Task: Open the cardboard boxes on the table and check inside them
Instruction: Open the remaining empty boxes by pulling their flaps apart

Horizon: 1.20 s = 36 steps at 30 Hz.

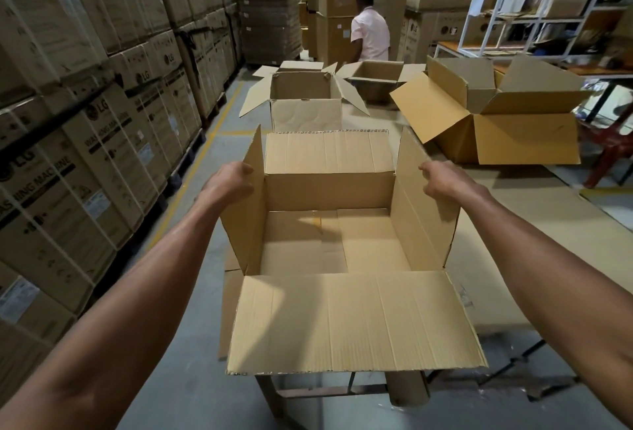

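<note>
Four flaps stand spread on our nearest cardboard box [329, 224], at the table's [507, 258] near end: our left hand [227, 183] grips its left flap, our right hand [442, 181] its right. Beyond, three more opened boxes [305, 101] sit on the table.

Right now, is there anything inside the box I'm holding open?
No, the nearest box shows only its bare cardboard bottom, with left hand and right hand holding its side flaps.
</note>
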Each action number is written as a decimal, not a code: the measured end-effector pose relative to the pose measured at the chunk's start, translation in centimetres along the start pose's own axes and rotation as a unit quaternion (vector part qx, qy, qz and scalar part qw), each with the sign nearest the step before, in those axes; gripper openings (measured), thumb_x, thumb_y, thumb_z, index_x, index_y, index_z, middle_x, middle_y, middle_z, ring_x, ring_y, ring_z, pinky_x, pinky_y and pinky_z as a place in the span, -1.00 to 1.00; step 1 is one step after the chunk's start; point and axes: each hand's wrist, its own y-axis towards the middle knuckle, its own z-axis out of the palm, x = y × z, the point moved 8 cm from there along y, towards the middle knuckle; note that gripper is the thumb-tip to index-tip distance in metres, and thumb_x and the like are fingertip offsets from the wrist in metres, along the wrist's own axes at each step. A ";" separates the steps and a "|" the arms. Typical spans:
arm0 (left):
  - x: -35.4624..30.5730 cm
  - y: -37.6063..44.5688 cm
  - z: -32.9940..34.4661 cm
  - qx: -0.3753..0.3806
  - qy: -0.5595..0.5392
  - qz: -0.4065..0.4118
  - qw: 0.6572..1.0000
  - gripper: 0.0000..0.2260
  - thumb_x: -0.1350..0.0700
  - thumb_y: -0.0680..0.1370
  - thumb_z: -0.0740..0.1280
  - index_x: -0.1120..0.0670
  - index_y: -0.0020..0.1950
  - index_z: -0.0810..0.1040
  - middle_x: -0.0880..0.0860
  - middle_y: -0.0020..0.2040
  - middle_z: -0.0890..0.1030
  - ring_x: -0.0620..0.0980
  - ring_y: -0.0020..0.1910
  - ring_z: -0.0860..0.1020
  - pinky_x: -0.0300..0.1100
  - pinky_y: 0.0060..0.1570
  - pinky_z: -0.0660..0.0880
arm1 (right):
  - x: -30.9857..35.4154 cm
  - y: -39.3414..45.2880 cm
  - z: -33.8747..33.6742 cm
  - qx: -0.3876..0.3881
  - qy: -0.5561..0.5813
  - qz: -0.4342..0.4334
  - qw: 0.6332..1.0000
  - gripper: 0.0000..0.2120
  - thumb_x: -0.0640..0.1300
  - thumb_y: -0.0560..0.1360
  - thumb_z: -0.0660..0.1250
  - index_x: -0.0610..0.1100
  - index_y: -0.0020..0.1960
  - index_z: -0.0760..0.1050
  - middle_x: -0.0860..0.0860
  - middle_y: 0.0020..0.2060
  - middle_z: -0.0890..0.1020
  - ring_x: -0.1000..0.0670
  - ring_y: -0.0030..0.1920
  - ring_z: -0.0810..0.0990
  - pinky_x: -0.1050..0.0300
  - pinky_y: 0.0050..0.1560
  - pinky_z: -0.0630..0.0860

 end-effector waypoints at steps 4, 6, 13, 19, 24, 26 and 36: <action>-1.7 -1.0 -0.5 -0.019 0.012 0.026 0.999 -0.40 0.33 0.46 0.30 0.06 0.51 0.44 0.09 0.46 0.49 0.08 0.40 0.48 0.08 0.33 0.49 | -0.4 -1.5 -1.2 -0.024 0.014 0.008 1.000 -0.40 -0.32 0.55 0.30 -0.01 0.55 0.32 -0.16 0.41 0.47 -0.22 0.27 0.54 -0.18 0.15 0.59; -2.7 -1.4 -0.6 -0.028 0.007 0.039 0.999 -0.41 0.36 0.48 0.30 0.09 0.52 0.42 0.10 0.47 0.48 0.08 0.42 0.46 0.03 0.34 0.49 | -0.6 -2.4 -1.8 -0.040 0.014 0.010 0.999 -0.41 -0.32 0.56 0.30 -0.03 0.55 0.32 -0.16 0.40 0.48 -0.22 0.27 0.55 -0.17 0.13 0.58; -5.3 -2.9 -0.8 -0.038 -0.005 0.076 0.996 -0.38 0.36 0.47 0.30 0.08 0.53 0.41 0.15 0.46 0.48 0.14 0.43 0.45 0.10 0.35 0.46 | -3.9 -6.7 -2.8 -0.061 0.033 0.061 0.996 -0.41 -0.32 0.57 0.30 -0.03 0.55 0.30 -0.16 0.37 0.50 -0.23 0.26 0.55 -0.23 0.16 0.58; -8.8 -5.1 -0.2 -0.028 -0.002 0.113 0.993 -0.40 0.39 0.49 0.31 0.09 0.53 0.41 0.16 0.47 0.48 0.14 0.43 0.45 0.09 0.36 0.45 | -7.2 -10.1 -3.9 -0.076 0.036 0.100 0.991 -0.40 -0.30 0.55 0.30 0.00 0.54 0.30 -0.12 0.39 0.49 -0.19 0.27 0.54 -0.14 0.12 0.54; -11.8 -7.0 0.6 -0.028 -0.011 0.126 0.992 -0.43 0.36 0.52 0.32 0.08 0.53 0.41 0.16 0.45 0.48 0.16 0.42 0.46 0.12 0.35 0.46 | -9.9 -12.2 -5.3 -0.092 0.032 0.121 0.988 -0.39 -0.30 0.54 0.30 0.02 0.55 0.30 -0.12 0.39 0.49 -0.20 0.27 0.54 -0.20 0.15 0.57; -13.5 -7.8 0.9 -0.032 -0.020 0.136 0.990 -0.43 0.35 0.51 0.33 0.07 0.51 0.43 0.15 0.44 0.49 0.15 0.40 0.47 0.13 0.33 0.47 | -11.4 -12.7 -6.1 -0.097 0.030 0.122 0.987 -0.38 -0.31 0.54 0.30 0.01 0.55 0.29 -0.12 0.40 0.49 -0.19 0.27 0.54 -0.18 0.15 0.56; -27.8 -11.2 4.5 -0.026 -0.039 0.152 0.987 -0.48 0.35 0.55 0.33 0.11 0.51 0.43 0.19 0.43 0.49 0.17 0.36 0.50 -0.06 0.19 0.47 | -24.1 -13.6 -13.5 -0.119 0.055 0.111 0.985 -0.39 -0.29 0.56 0.29 0.00 0.57 0.28 -0.12 0.42 0.47 -0.19 0.29 0.52 -0.14 0.16 0.51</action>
